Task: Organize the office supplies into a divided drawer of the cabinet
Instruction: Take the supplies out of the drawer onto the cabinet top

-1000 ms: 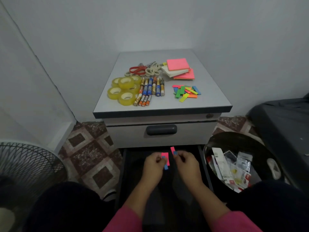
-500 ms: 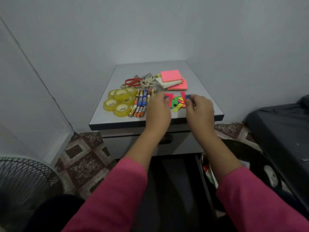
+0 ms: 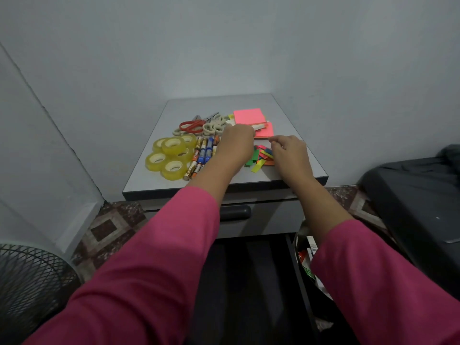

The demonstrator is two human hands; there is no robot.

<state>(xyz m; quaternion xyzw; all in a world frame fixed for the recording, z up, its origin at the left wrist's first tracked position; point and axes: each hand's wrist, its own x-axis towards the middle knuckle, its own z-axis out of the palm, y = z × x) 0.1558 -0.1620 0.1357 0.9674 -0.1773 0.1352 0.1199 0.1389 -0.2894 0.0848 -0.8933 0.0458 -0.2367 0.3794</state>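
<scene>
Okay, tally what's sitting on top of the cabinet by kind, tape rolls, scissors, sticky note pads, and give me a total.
Tape rolls: 5
Scissors: 3 pairs, 1 red-handled, 2 cream-handled
Sticky note pads: 3 at least, stacked and partly hidden by the left hand
Total: 11
Not counted: batteries and coloured paper strips, partly covered by both hands, right hand included.

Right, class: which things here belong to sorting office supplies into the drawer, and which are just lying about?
Part of the job:
tape rolls
batteries
scissors
sticky note pads
coloured paper tabs
open drawer
cabinet

Just lying about:
fan
bin of wrappers
dark cloth
</scene>
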